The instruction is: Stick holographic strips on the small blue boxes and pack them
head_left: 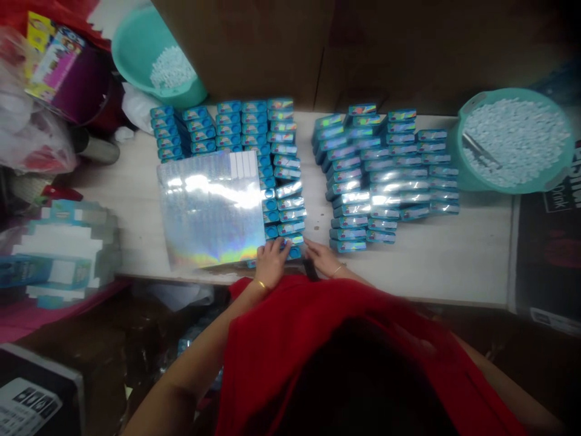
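My left hand (271, 264) is at the front end of a row of small blue boxes (290, 229), its fingers closed about the nearest box, which they partly hide. From the other side, my right hand (323, 258) reaches toward that same row end with its fingers stretched out. Anything thin between the fingertips is too small to make out. To the left, a shiny silver sticker sheet (211, 209) lies over several rows of boxes, with bare white strips at its upper right corner. Another group of blue boxes (354, 163) with shiny strips on their ends stands to the right.
A turquoise basin (463, 163) of white pellets (517, 139), with a metal scoop (481, 150), stands at the right. Another turquoise basin (131, 48) is at the back left. Flattened cartons (68, 248) lie at the left. Brown cardboard (254, 48) borders the table's back.
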A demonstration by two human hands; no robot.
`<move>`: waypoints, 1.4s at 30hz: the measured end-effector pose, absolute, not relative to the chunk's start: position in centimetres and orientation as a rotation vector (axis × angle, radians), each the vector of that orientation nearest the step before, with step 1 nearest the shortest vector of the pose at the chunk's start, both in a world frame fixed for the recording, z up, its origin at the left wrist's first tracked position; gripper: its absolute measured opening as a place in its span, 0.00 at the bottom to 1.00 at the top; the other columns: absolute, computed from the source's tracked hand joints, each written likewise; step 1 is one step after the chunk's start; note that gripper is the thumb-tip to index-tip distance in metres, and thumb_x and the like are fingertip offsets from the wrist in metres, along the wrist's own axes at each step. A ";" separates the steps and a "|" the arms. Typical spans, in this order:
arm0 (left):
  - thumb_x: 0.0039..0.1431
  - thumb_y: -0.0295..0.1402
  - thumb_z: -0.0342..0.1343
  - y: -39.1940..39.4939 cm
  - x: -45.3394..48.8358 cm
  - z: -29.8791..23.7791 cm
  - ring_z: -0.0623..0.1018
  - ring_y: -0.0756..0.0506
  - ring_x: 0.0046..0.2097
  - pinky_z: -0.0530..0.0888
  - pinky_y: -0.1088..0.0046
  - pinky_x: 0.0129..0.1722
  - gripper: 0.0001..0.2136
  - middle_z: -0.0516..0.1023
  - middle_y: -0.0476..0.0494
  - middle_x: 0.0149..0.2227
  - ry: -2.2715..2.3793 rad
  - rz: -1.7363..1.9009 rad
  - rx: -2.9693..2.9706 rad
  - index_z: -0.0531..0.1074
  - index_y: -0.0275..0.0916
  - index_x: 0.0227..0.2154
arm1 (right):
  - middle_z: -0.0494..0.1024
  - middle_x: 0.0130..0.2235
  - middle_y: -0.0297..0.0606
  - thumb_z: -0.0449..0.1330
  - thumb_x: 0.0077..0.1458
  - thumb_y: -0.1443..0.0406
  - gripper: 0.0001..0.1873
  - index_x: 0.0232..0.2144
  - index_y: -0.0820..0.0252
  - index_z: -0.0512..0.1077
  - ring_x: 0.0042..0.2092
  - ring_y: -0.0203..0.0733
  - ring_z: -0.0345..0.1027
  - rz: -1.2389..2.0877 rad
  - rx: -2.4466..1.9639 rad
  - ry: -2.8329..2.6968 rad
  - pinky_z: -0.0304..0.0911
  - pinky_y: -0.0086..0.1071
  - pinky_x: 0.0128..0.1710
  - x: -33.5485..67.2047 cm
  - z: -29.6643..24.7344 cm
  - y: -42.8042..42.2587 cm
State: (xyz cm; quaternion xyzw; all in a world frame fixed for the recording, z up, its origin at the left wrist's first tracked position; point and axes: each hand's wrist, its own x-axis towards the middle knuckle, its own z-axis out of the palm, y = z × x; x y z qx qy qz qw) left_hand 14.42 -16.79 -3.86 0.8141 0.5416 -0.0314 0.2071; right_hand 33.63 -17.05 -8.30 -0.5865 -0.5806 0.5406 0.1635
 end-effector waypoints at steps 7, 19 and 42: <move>0.62 0.29 0.45 -9.7 9.9 -3.9 0.72 0.42 0.47 0.68 0.63 0.45 0.14 0.73 0.38 0.46 1.369 0.264 2.259 0.70 0.40 0.47 | 0.79 0.40 0.46 0.47 0.62 0.65 0.19 0.50 0.62 0.70 0.41 0.47 0.72 1.086 -2.026 -2.064 0.64 0.35 0.41 32.5 -4.3 -11.9; 0.62 0.31 0.45 12.5 -0.4 -7.5 0.70 0.41 0.43 0.66 0.63 0.44 0.14 0.73 0.37 0.44 1.757 0.139 2.418 0.72 0.39 0.46 | 0.52 0.66 0.49 0.53 0.60 0.66 0.28 0.62 0.66 0.57 0.67 0.51 0.41 0.754 -1.549 -2.475 0.41 0.48 0.63 17.2 -7.3 6.2; 0.63 0.32 0.46 9.0 -0.8 -7.1 0.69 0.38 0.48 0.63 0.62 0.44 0.13 0.72 0.36 0.48 1.889 0.328 2.416 0.70 0.39 0.47 | 0.49 0.67 0.45 0.47 0.63 0.65 0.26 0.62 0.66 0.56 0.67 0.51 0.41 0.664 -1.597 -2.525 0.41 0.50 0.63 16.8 -8.6 6.2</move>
